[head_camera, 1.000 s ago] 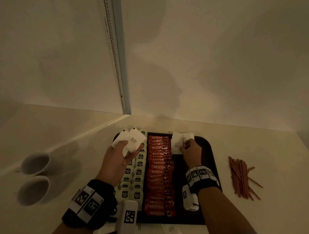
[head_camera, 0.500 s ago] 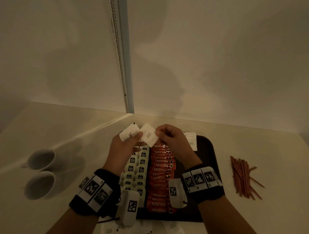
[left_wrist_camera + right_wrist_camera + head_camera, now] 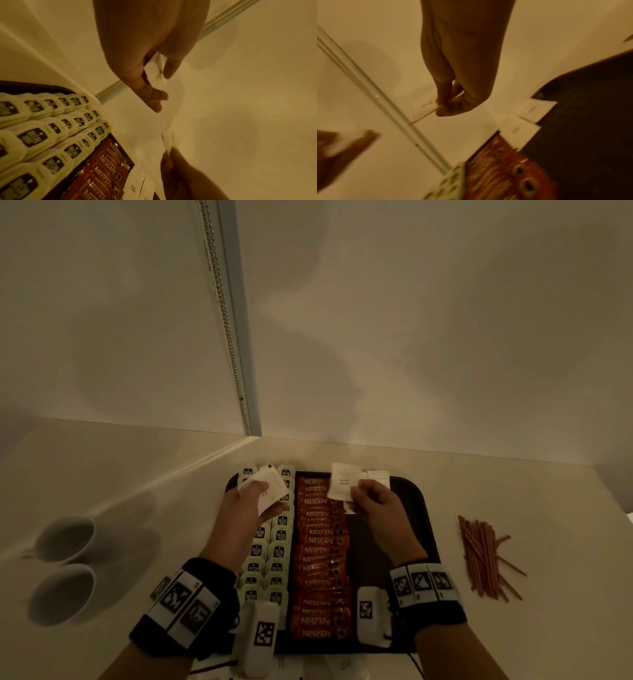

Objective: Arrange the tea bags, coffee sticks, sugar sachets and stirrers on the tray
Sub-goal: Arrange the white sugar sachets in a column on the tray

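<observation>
A dark tray (image 3: 416, 508) holds rows of pale green tea bags (image 3: 275, 553) on its left and a column of red coffee sticks (image 3: 320, 559) down the middle. Two white sugar sachets (image 3: 378, 475) lie at its far edge. My left hand (image 3: 246, 505) hovers over the tea bags and grips a small stack of white sugar sachets (image 3: 269, 489), also seen in the left wrist view (image 3: 157, 71). My right hand (image 3: 373, 501) pinches one sugar sachet (image 3: 342, 484) above the tray's far middle; the right wrist view shows the pinch (image 3: 426, 106). Red stirrers (image 3: 483, 556) lie loose on the counter, right of the tray.
Two white cups (image 3: 63, 570) stand on the counter at the left. A wall with a beaded cord (image 3: 226, 323) rises just behind the tray. More white sachets (image 3: 342, 666) lie on the counter at the tray's near edge.
My right hand took one sachet from the stack in my left hand and carried it to the right, over the tray's far middle. The left hand drew back left with the stack.
</observation>
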A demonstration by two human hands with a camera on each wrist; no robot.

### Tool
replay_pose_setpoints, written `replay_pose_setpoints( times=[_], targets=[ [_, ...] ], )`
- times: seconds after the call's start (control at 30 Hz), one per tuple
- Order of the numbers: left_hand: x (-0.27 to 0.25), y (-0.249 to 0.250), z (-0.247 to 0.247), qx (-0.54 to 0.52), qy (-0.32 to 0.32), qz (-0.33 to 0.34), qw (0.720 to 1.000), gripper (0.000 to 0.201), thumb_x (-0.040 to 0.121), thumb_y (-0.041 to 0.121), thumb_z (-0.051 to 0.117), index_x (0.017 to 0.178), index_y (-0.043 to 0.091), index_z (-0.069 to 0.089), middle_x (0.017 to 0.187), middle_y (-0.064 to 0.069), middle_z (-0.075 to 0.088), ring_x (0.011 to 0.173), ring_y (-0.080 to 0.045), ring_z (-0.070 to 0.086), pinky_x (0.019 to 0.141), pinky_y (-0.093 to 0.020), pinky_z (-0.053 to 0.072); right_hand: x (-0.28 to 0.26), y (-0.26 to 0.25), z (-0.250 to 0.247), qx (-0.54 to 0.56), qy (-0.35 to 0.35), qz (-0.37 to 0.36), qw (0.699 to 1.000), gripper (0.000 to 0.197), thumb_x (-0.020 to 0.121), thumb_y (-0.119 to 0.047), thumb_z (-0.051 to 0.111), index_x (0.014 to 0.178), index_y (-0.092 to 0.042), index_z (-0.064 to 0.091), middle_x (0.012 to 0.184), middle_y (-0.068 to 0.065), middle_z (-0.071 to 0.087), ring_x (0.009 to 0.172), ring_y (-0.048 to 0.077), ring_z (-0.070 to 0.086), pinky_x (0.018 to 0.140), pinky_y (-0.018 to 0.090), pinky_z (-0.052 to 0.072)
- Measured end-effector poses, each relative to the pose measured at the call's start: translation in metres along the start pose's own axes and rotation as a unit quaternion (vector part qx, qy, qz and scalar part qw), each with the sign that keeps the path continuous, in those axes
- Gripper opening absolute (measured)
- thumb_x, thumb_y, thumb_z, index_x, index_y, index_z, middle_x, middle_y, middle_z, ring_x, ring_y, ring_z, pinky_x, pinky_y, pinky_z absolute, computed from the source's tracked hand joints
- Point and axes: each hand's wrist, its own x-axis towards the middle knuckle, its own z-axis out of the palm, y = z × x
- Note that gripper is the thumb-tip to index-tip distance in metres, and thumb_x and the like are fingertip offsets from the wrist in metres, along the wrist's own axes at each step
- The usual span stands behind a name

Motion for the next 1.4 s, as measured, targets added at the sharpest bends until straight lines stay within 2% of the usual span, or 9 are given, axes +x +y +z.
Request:
replay_pose_setpoints(
  times=[0.1, 0.27, 0.4, 0.6, 0.87, 1.0, 1.1, 1.3, 1.4],
  targets=[
    [0.001, -0.004, -0.005, 0.015, -0.004, -0.001, 1.0, 0.021, 0.095, 0.002, 0.045, 0.11, 0.001, 0.059, 0.089, -0.012, 0.064, 0.071, -0.024, 0.059, 0.065, -0.026, 0.052, 0.022, 0.018, -0.042, -0.098, 0.102, 0.0, 0.99, 0.019, 0.091, -0.009, 0.056, 0.109, -0.004, 0.059, 0.112, 0.01, 0.063, 0.099, 0.022, 0.062, 0.081, 0.031, 0.054],
    [-0.001, -0.008, -0.009, 0.06, -0.051, 0.008, 0.997, 0.025, 0.094, 0.002, 0.052, 0.116, 0.011, 0.058, 0.101, -0.011, 0.067, 0.076, -0.019, 0.066, 0.065, -0.02, 0.055, 0.049, 0.043, -0.086, -0.359, 0.176, 0.02, 0.916, 0.014, 0.088, -0.014, 0.062, 0.101, -0.012, 0.062, 0.108, 0.009, 0.065, 0.099, 0.025, 0.06, 0.092, 0.044, 0.049],
    [0.0, -0.012, -0.01, 0.081, -0.055, 0.007, 0.995, 0.028, 0.092, 0.004, 0.056, 0.119, 0.01, 0.059, 0.114, -0.012, 0.065, 0.093, -0.025, 0.067, 0.071, -0.018, 0.056, 0.058, 0.046, -0.088, -0.396, 0.172, 0.022, 0.902, 0.016, 0.087, -0.015, 0.062, 0.102, -0.009, 0.064, 0.108, 0.009, 0.065, 0.099, 0.024, 0.059, 0.086, 0.034, 0.047],
    [0.002, -0.01, -0.004, 0.032, -0.05, -0.016, 0.998, 0.023, 0.096, 0.001, 0.047, 0.11, 0.01, 0.062, 0.114, -0.011, 0.063, 0.09, -0.023, 0.068, 0.069, -0.018, 0.056, 0.064, 0.044, -0.079, -0.397, 0.202, 0.013, 0.895, 0.019, 0.085, -0.015, 0.067, 0.1, -0.005, 0.064, 0.104, 0.012, 0.066, 0.098, 0.026, 0.059, 0.08, 0.027, 0.041],
    [-0.004, -0.01, -0.001, 0.06, -0.047, 0.041, 0.996, 0.018, 0.091, 0.004, 0.059, 0.101, 0.017, 0.067, 0.106, -0.01, 0.069, 0.091, -0.022, 0.07, 0.07, -0.015, 0.054, 0.051, 0.028, -0.056, -0.386, 0.213, -0.03, 0.897, 0.025, 0.085, -0.018, 0.067, 0.104, -0.003, 0.059, 0.097, 0.009, 0.063, 0.09, 0.023, 0.059, 0.071, 0.024, 0.039],
    [-0.005, -0.007, 0.002, 0.096, -0.047, 0.075, 0.991, 0.018, 0.087, 0.004, 0.063, 0.101, 0.013, 0.069, 0.093, -0.002, 0.073, 0.08, -0.013, 0.071, 0.066, -0.014, 0.053, 0.007, -0.016, 0.008, -0.261, -0.005, -0.09, 0.961, 0.026, 0.084, -0.041, 0.06, 0.094, -0.017, 0.06, 0.088, -0.004, 0.064, 0.079, 0.012, 0.062, 0.064, 0.017, 0.047],
    [-0.008, -0.003, 0.009, 0.154, -0.065, 0.103, 0.981, 0.013, 0.084, 0.005, 0.068, 0.096, 0.01, 0.072, 0.082, 0.002, 0.074, 0.073, -0.009, 0.071, 0.064, -0.014, 0.053, -0.02, -0.034, 0.046, -0.218, -0.155, -0.093, 0.959, 0.032, 0.078, -0.042, 0.066, 0.102, -0.02, 0.063, 0.093, 0.001, 0.069, 0.082, 0.016, 0.068, 0.072, 0.028, 0.057],
    [-0.006, 0.005, 0.002, 0.131, -0.007, 0.101, 0.986, 0.017, 0.08, 0.01, 0.073, 0.096, 0.013, 0.069, 0.09, -0.008, 0.073, 0.08, -0.02, 0.071, 0.071, -0.03, 0.058, -0.033, -0.031, 0.055, -0.178, -0.192, -0.097, 0.96, 0.024, 0.08, -0.015, 0.072, 0.101, -0.011, 0.062, 0.095, 0.007, 0.071, 0.083, 0.02, 0.069, 0.073, 0.032, 0.057],
    [-0.01, 0.002, 0.004, 0.103, 0.0, 0.094, 0.99, 0.017, 0.082, 0.011, 0.071, 0.099, 0.008, 0.068, 0.09, -0.008, 0.073, 0.079, -0.013, 0.07, 0.066, -0.023, 0.056, -0.039, -0.029, 0.058, -0.109, -0.184, -0.09, 0.973, 0.025, 0.079, -0.007, 0.072, 0.1, -0.009, 0.058, 0.093, 0.009, 0.072, 0.083, 0.022, 0.07, 0.071, 0.032, 0.056]
  ],
)
